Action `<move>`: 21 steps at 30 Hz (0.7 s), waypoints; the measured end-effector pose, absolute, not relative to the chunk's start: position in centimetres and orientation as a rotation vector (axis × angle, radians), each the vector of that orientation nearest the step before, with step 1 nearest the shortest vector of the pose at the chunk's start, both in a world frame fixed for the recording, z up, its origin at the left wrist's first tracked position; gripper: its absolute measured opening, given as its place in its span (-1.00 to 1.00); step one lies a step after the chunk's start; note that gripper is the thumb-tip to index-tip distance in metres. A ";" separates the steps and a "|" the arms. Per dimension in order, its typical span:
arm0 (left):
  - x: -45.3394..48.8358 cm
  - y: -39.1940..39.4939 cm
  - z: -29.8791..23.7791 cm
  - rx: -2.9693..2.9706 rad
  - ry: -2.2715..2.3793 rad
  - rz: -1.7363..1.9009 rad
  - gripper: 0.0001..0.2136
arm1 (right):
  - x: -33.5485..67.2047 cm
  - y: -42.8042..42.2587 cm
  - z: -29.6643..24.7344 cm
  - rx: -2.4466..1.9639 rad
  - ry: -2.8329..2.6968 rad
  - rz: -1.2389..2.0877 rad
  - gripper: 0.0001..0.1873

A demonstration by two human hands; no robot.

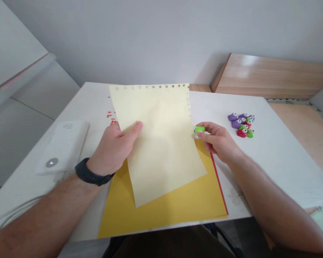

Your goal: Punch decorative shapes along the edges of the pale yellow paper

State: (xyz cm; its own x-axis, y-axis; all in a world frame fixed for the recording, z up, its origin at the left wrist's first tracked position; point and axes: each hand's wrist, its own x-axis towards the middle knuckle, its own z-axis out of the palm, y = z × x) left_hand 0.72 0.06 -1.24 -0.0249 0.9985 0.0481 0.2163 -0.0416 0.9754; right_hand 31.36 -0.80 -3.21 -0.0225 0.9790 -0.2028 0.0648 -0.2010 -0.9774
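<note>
Paper (pixel 161 143), pale yellow and star-punched along its top edge, sits pinched in my left hand (pixel 113 148); my right hand (pixel 218 141) pinches a small green piece (pixel 199 129).

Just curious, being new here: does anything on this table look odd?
Yes: small red paper scraps lie scattered on the white table beside the pale yellow sheet, like spilled litter. That sheet's top edge is also pierced with tiny star-shaped holes, and its right edge looks nibbled, unusual for plain paper.

The pale yellow sheet (pixel 161 143) is matt paper, while the green figure (pixel 199 129) and its purple and red neighbours (pixel 240 123) look glossy (moulded plastic, probably).
</note>
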 end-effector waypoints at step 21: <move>0.5 0.4 -1.4 1.379 1.435 1.161 -0.61 | 31.6 -0.9 -2.8 -1.506 -1.375 1.293 -0.56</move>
State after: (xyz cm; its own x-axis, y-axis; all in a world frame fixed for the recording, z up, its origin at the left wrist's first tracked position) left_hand 0.47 0.38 -1.42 -0.0716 0.9966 0.0409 0.2479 -0.0220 0.9685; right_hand 31.63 -0.88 -2.85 -0.0674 0.9764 -0.2050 0.2652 -0.1806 -0.9471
